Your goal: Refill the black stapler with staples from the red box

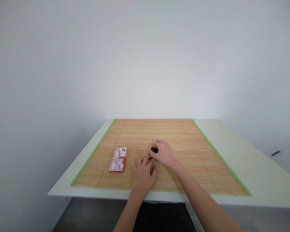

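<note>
My right hand point(163, 152) rests on the bamboo mat point(183, 161) with its fingers curled round a small black object point(154, 150), only partly visible. My left hand point(143, 174) lies flat on the mat just below and left of it, fingers stretched out and pointing toward the black object, fingertips close to the right hand. Two small red-and-white boxes point(118, 159) sit side by side on the mat to the left of my left hand.
The mat has green edging and covers the middle of a pale table point(256, 161), which stands against a white wall. The table's front edge runs just under my wrists. A dark floor shows below.
</note>
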### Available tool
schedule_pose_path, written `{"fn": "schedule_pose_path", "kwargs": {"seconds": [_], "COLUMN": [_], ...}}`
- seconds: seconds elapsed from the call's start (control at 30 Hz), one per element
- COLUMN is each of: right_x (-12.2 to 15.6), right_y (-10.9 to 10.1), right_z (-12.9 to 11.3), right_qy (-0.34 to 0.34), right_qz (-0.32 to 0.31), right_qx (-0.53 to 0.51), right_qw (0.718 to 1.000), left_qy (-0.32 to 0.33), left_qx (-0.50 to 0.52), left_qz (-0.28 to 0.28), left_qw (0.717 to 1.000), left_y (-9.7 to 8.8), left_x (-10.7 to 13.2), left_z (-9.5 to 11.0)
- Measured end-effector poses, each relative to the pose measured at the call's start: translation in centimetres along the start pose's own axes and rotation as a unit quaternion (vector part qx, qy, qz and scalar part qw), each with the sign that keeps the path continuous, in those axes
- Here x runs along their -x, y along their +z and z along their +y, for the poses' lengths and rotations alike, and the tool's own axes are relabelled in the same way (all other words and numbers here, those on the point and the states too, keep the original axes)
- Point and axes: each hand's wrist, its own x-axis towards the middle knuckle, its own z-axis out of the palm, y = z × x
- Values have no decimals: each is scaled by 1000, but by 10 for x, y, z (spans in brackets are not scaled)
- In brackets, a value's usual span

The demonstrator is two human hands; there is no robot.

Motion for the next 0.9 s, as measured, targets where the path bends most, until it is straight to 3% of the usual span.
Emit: {"fn": "schedule_pose_path", "kwargs": {"seconds": [0.13,0.33,0.47,0.6,0.8,0.9], "right_x": [13,47,75,95,103,103], "right_y": [-32,-68,-69,-63,-62,-61], "right_z": [8,55,74,73,67,66], "right_qy": [33,141,191,213,233,239], "right_qz": [65,136,168,189,196,198], "right_qx": [-7,-41,-75,-110,-146,-155], "right_qw": [997,980,964,952,941,938], "left_qy": [6,-2,-4,0,-7,7], "left_qx": [11,12,15,20,43,72], "left_qz": [6,13,17,15,8,24], "left_qw": [1000,1000,1000,1000,999,997], "left_y": [1,5,4,3,5,0], "left_x": [-1,-2,-1,-1,-2,0], "left_z": [-1,-1,-1,-2,-1,-11]}}
